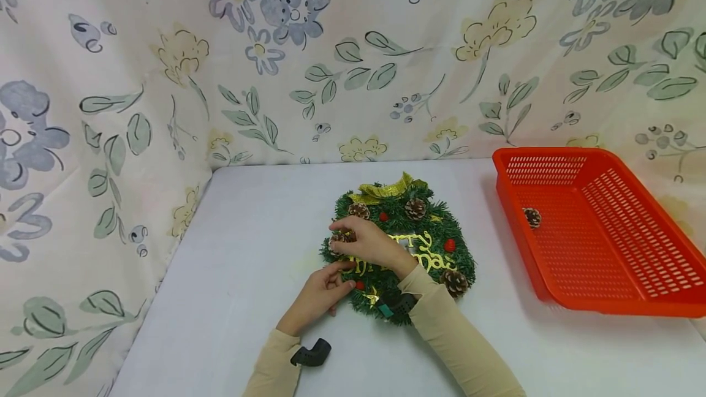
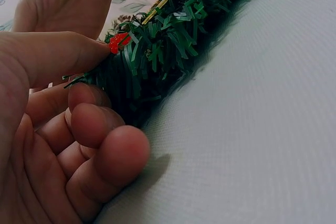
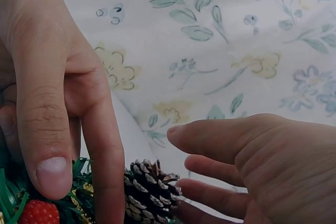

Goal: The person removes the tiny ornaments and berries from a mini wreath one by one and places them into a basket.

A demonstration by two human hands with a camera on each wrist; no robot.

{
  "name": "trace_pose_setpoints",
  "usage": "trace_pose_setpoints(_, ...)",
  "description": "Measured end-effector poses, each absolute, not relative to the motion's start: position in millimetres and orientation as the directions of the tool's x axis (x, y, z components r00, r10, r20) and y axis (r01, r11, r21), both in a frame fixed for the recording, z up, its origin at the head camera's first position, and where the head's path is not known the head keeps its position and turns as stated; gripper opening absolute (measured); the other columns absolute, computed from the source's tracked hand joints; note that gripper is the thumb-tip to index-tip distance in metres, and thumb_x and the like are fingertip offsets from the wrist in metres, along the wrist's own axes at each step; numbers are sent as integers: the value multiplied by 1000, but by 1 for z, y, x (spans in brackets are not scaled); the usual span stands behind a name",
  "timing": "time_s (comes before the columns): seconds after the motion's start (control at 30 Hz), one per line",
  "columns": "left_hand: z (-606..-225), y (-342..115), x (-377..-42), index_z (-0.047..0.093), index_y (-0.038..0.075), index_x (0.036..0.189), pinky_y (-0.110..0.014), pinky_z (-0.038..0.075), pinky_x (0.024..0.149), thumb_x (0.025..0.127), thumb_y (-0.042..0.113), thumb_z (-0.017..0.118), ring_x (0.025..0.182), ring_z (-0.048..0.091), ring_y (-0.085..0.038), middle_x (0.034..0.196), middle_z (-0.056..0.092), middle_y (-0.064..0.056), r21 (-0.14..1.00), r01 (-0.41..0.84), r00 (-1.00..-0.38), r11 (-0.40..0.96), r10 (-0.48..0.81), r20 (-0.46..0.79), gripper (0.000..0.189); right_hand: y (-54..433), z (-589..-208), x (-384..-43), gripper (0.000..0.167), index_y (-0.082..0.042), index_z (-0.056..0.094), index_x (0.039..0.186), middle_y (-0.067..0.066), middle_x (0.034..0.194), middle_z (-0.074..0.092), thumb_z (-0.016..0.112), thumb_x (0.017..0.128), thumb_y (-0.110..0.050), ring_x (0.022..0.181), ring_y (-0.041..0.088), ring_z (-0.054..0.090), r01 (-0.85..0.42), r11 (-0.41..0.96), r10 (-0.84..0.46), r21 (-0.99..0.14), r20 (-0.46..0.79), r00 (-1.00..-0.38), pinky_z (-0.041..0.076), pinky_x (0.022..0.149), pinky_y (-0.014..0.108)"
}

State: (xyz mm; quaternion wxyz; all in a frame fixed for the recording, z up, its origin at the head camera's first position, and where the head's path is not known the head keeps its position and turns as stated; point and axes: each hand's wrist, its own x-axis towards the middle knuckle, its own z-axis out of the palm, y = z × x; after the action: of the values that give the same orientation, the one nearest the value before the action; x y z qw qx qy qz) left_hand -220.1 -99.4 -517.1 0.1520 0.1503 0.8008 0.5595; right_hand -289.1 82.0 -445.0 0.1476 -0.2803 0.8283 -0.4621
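Note:
A green tinsel Christmas wreath (image 1: 452, 234) lies on the white table, decorated with pine cones, red berries, a gold bow and gold lettering. My left hand (image 1: 317, 296) grips its lower left edge; in the left wrist view the thumb lies by a red berry (image 2: 119, 43) and the fingers (image 2: 123, 153) curl against the rim. Over the wreath's left side reaches my right hand (image 1: 375, 244), beside a pine cone (image 3: 149, 192). In the right wrist view its thumb is extended apart from the cone, with the fingers near the cone's side.
A red plastic basket (image 1: 612, 231) stands at the right of the table, holding one loose pine cone (image 1: 532, 217). Floral curtain (image 1: 331, 109) hangs behind and along the left side. Each wrist wears a black camera (image 1: 311, 353).

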Motion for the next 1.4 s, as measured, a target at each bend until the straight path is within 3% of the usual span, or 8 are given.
trace_pose_setpoints(0.4,-520,-99,-221,56,9,142,-29,53,53,100,28,66,43,49,-11,67,51,0,943,63,-908,325,411,-81,47,84,-449,-291,47,-6,56,142,14,146,54,67,100,-24,131,31,54,-372,450,-636,-812,1,-772,48,104,51)
trace_pose_setpoints(0.97,-516,-100,-217,53,10,145,-31,52,53,101,25,65,44,49,-14,67,49,2,956,31,-909,292,406,-94,48,82,-455,-295,48,-6,55,144,13,146,56,67,100,-21,131,29,55,-416,501,-649,-759,-12,-760,49,104,48)
trace_pose_setpoints(1.4,-519,-100,-219,53,11,146,-30,52,50,102,25,63,45,49,-13,67,49,3,955,41,-907,294,411,-88,47,83,-465,-297,50,-12,56,144,10,147,56,68,98,-28,141,36,44,-425,536,-622,-729,-2,-783,40,114,56)
